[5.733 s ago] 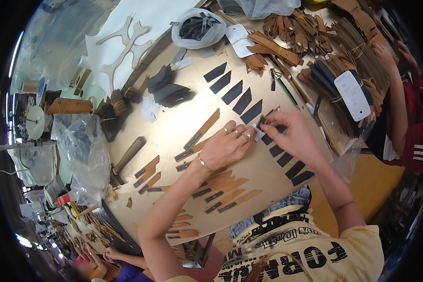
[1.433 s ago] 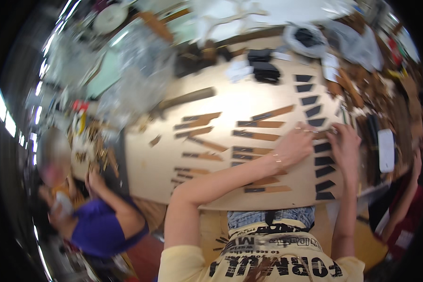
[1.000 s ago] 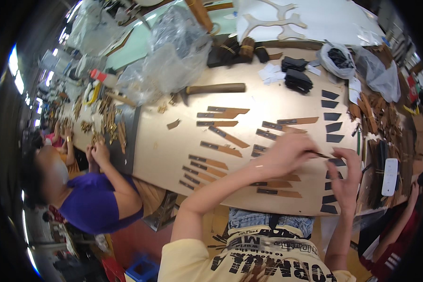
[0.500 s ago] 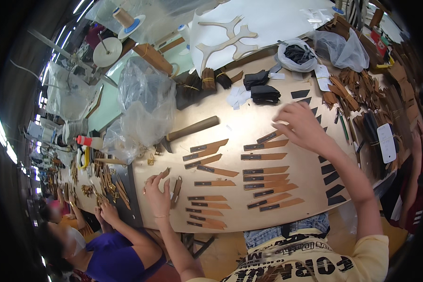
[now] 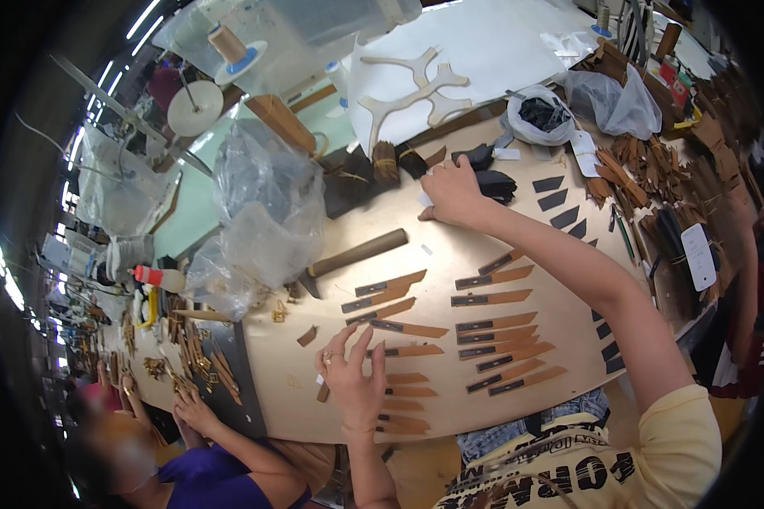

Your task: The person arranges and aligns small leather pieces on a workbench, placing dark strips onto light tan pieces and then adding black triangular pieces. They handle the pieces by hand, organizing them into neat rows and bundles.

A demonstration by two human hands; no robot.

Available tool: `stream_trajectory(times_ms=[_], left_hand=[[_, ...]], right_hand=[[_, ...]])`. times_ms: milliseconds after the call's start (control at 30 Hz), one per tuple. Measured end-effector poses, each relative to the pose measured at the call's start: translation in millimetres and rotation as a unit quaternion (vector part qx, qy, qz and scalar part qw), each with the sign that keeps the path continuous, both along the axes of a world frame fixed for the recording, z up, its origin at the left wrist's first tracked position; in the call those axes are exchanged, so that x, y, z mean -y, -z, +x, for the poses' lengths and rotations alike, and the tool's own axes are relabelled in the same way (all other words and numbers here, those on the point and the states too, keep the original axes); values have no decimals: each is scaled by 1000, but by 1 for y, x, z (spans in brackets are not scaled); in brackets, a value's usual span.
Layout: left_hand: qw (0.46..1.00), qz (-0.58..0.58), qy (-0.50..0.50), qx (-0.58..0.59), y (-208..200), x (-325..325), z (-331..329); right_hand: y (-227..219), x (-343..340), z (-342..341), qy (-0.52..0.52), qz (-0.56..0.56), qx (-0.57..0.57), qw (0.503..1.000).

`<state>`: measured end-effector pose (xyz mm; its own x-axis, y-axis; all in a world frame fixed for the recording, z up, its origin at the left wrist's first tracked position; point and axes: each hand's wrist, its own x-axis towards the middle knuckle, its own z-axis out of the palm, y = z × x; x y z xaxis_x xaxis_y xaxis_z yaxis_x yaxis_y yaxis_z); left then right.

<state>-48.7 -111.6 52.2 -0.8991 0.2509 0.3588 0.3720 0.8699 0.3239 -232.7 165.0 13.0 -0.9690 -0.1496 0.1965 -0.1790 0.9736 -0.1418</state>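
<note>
My left hand (image 5: pixel 354 382) is open with its fingers apart, above the left column of brown strips (image 5: pixel 412 349) with dark inlaid ends. Beside its fingers a narrow brown piece (image 5: pixel 323 392) shows in part, and a short brown piece (image 5: pixel 307 336) lies just beyond. My right hand (image 5: pixel 454 195) reaches across to the far side of the table, next to a stack of black pieces (image 5: pixel 496 185). Its fingers bend down over white slips (image 5: pixel 424 199), and the fingertips are hidden. Another column of brown strips (image 5: pixel 497 335) lies under my right arm.
A hammer (image 5: pixel 356 253) lies beside a clear plastic bag (image 5: pixel 267 204). Black pieces (image 5: pixel 553 200) run in a row at the right. Farther right are bundles of brown strips (image 5: pixel 632 157) and a white bag (image 5: pixel 539 117). A co-worker's hands (image 5: pixel 193 414) work at the left.
My right hand has moved from the top of the right strip column to the white slips. My left hand has let go of a short brown piece and moved nearer and right. The view has shifted slightly.
</note>
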Motion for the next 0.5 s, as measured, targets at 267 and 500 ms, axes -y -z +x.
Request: stream_trajectory(times_ms=[267, 500], left_hand=[[1000, 10, -5, 11, 10, -1, 4], [998, 26, 62, 17, 6, -24, 7]], right_hand=[[15, 4, 4, 15, -24, 44, 999], [-16, -15, 39, -113, -79, 29, 990]])
